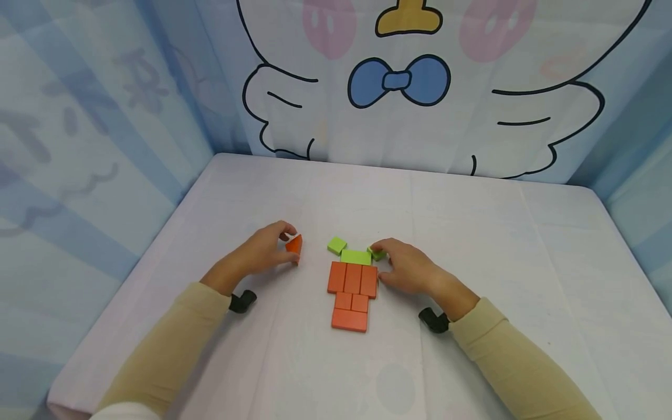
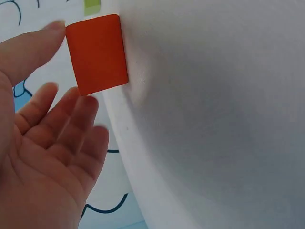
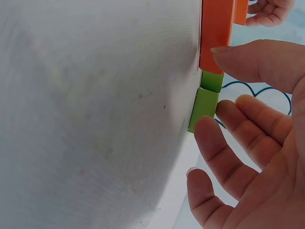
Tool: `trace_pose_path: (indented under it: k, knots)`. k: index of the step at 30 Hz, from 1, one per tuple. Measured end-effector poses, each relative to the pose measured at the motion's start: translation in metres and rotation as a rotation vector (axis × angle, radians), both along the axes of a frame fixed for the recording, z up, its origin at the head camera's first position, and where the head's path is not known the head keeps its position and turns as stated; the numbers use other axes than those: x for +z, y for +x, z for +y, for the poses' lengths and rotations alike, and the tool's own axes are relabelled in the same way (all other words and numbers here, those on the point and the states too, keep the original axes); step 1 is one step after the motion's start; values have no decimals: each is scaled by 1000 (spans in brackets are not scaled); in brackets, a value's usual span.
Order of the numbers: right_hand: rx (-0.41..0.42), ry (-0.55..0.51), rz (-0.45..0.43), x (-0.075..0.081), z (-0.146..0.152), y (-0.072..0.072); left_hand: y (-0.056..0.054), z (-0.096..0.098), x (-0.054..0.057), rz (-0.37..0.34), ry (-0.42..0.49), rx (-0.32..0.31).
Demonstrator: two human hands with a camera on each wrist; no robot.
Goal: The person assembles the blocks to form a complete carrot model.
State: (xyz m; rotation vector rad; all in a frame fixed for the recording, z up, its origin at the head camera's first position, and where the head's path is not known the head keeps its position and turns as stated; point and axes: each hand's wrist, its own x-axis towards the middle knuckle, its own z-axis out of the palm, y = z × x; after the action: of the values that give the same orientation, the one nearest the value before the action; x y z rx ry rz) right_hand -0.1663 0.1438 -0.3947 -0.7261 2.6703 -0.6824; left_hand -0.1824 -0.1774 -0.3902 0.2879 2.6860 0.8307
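Observation:
My left hand pinches an orange triangular block between thumb and fingertips, standing on edge left of a flat arrangement. In the left wrist view one rectangular orange face of it shows. The arrangement has several orange-red blocks laid edge to edge, with a green rectangular block along their far side. A small green block lies turned at its left corner. At its right corner my right hand touches another small green block with its fingertips, while the thumb rests against an orange-red block.
Everything lies on a table with a white cloth. Behind it hangs a curtain with a blue bow tie, and blue curtains stand at the sides. A black wrist-camera piece sits under the right wrist, another under the left.

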Motion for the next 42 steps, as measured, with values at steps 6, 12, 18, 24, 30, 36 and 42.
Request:
trace_pose_path:
  k: [6, 12, 18, 24, 30, 36, 42]
  knots:
    - [0, 0, 1, -1, 0, 0, 2, 1, 0, -34, 40, -59]
    - [0, 0, 1, -1, 0, -1, 6, 4, -5, -41, -2, -86]
    - [-7, 7, -5, 0, 0, -2, 7, 8, -5, 34, -36, -130]
    - [-13, 3, -16, -1, 0, -2, 6, 12, -3, 27, -45, -170]
    - [-10, 8, -16, -1, -2, -2, 8, 11, -5, 56, -3, -167]
    - [-6, 6, -4, 1, -1, -2, 16, 14, -6, 90, 22, -158]
    - [-11, 5, -8, 0, -1, -1, 25, 16, -6, 49, 26, -163]
